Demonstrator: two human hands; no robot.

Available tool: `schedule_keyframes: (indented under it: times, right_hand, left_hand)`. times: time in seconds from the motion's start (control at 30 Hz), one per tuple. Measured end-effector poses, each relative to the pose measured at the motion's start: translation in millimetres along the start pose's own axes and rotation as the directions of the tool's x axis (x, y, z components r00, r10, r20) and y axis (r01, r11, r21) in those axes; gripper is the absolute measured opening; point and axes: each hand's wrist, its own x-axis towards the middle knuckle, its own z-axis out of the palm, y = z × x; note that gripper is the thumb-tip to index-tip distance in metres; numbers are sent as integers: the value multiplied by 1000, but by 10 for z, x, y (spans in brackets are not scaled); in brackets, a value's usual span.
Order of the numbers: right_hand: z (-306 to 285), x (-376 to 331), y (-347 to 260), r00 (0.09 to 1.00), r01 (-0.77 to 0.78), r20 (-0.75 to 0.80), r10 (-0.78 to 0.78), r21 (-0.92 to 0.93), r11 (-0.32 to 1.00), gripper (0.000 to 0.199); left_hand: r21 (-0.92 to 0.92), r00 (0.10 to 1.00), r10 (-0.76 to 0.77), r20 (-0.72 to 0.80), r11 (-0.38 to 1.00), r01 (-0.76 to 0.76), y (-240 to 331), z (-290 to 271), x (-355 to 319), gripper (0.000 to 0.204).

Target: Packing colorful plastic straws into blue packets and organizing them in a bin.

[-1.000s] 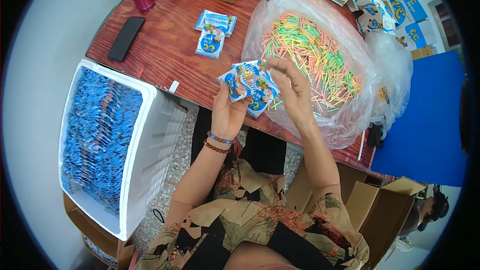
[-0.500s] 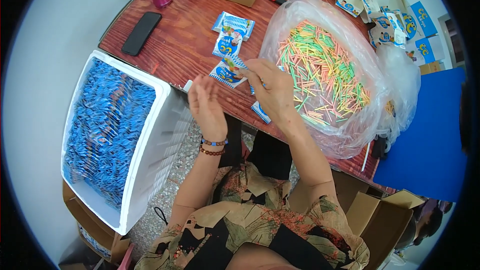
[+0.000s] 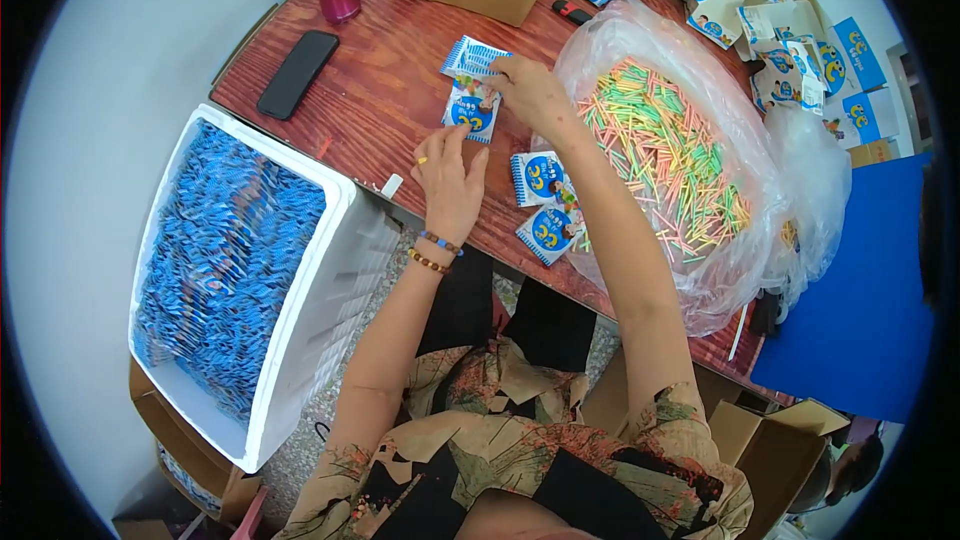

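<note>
Left hand (image 3: 450,183), grip released, fingertips at the near packet (image 3: 477,114), long axis running front-to-back on the tabletop (image 3: 390,80); the far packet (image 3: 463,57) lies crosswise; right hand (image 3: 535,100) at their right edge, grip impossible to tell!

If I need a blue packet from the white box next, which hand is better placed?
Probably the left hand: it is nearer the white box, which stands on the person's left. The right hand is farther off, at a packet, and would likely have to reach past the left.
</note>
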Motion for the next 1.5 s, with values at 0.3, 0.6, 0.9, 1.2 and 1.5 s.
schedule_keyframes:
  times: [0.3,0.6,0.9,1.2,1.5]
  right_hand:
    - [-603,-832,213,987,-163,-7,162,-26,986,30]
    - [-441,-1472,456,997,52,63,-44,-143,988,23]
    - [-612,-1752,453,951,-290,172,257,787,545,9]
    - [-400,-1983,315,962,-110,-32,271,863,493,11]
    - [-303,-2092,224,933,-115,-45,357,902,415,9]
  left_hand:
    - [26,1000,6,-13,1000,-6,-75,-5,2,40]
    - [122,945,118,305,979,-162,430,14,-462,37]
    - [-251,943,-109,314,948,194,580,14,-464,36]
    - [-750,828,-229,511,353,560,729,5,-529,13]
    - [-779,842,-298,450,331,533,659,129,-673,11]
